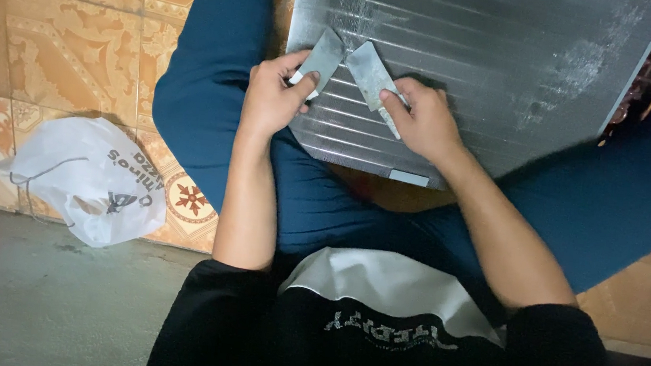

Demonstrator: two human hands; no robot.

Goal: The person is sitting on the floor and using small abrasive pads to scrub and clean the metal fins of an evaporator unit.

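Observation:
A large grey finned metal panel (pixel 497 56) rests tilted across my lap, its near edge over my blue trousers. My left hand (pixel 270 100) grips a small flat metal blade (pixel 323 55) by its white handle, the blade pressed on the panel's fins. My right hand (pixel 425 121) holds a second flat metal blade (pixel 368 72), angled up and left, also touching the fins. The two blade tips nearly meet near the panel's left part.
A crumpled white plastic bag (pixel 87 180) lies on the patterned orange floor tiles (pixel 61 38) to my left. Grey concrete floor (pixel 28 298) runs along the near side. Copper tube bends (pixel 644 82) show at the panel's right edge.

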